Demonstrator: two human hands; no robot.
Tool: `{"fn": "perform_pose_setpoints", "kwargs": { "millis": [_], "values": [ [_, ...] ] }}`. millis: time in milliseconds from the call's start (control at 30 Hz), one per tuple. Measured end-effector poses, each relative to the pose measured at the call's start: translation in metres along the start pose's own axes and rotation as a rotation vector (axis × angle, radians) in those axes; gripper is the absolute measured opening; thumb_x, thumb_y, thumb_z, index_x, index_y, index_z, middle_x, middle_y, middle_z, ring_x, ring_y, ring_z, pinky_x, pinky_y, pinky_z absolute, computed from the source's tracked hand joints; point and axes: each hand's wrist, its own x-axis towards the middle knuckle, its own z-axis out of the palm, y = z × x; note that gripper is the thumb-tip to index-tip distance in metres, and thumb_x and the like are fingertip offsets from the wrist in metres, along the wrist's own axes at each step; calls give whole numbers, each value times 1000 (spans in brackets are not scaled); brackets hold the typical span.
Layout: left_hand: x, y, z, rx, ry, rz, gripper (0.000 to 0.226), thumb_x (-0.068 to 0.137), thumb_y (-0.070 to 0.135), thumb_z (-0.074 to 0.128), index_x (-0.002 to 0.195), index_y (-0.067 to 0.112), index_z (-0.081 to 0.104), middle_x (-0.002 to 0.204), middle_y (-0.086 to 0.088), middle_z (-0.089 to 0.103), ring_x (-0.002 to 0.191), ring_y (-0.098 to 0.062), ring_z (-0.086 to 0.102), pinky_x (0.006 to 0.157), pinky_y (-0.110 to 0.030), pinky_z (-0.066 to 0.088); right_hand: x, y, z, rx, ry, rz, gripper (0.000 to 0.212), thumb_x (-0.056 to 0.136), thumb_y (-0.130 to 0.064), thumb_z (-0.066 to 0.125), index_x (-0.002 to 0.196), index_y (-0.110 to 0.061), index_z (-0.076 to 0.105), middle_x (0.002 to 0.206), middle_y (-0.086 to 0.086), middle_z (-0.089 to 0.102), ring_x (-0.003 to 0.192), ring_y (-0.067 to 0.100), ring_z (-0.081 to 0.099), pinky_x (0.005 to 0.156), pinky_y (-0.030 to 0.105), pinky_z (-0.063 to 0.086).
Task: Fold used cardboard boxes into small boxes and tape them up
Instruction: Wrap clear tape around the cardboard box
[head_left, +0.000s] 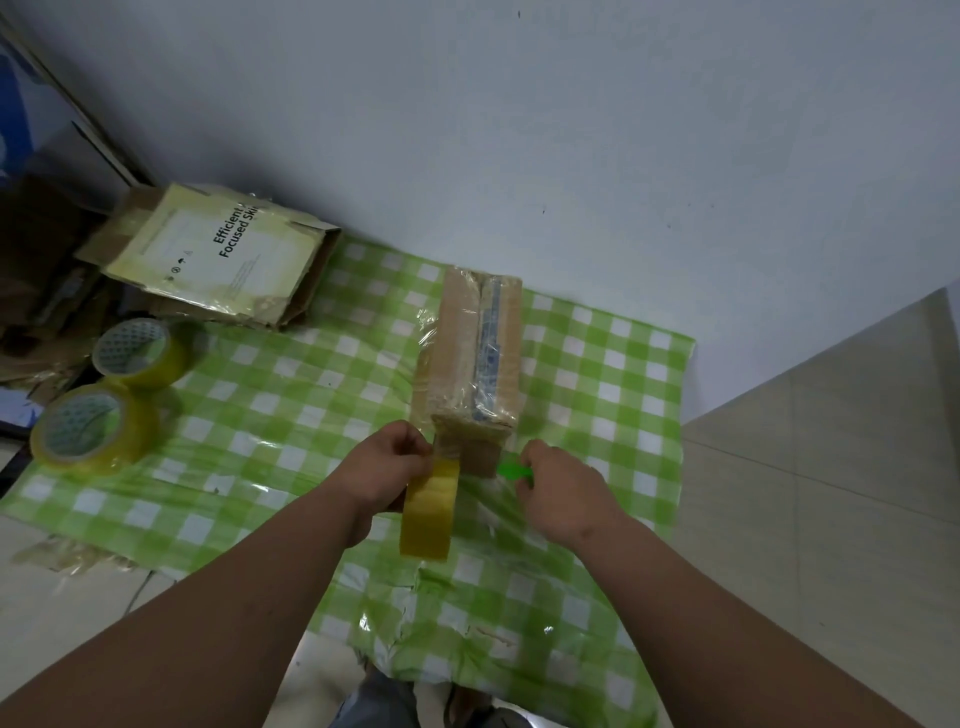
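Note:
A small brown cardboard box (470, 353) wrapped in clear tape lies on the green checked sheet (291, 395), its near end towards me. My left hand (387, 470) grips a yellowish tape roll (430, 512) held upright just below the box's near end, with a strip of tape running up onto the box. My right hand (558, 488) grips a small green tool (511, 472), its tip next to the box's near right corner.
Two more tape rolls (96, 428) stand at the sheet's left edge. A flattened printed carton (218, 254) lies on brown cardboard at the back left. The white wall rises behind the box. Tiled floor (831, 467) lies to the right.

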Motion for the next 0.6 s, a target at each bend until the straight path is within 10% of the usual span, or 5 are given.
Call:
{"fn": "perform_pose_setpoints", "kwargs": {
  "millis": [200,400,600],
  "values": [
    [-3,-2,-6,79,83,46,12,93,14,64,83,14,56,75,-4,56,62,-17,47,54,-26,40,4,1,17,-101,-109,23,66,89,-16,49,151,-29,30,144,4,42,131,29,41,109,45,27],
    [2,3,-16,139,229,119,20,93,27,65,82,13,56,77,-4,56,67,-17,48,57,-27,39,7,-10,6,236,552,-98,64,80,-43,55,139,-20,44,136,6,43,125,28,45,101,46,39],
    [5,14,-12,180,181,196,17,93,24,65,81,14,59,98,7,66,82,-12,57,65,-27,42,29,-25,-5,-46,390,-153,65,92,-60,49,150,-47,23,163,3,11,143,28,26,114,45,24]
  ]
}}
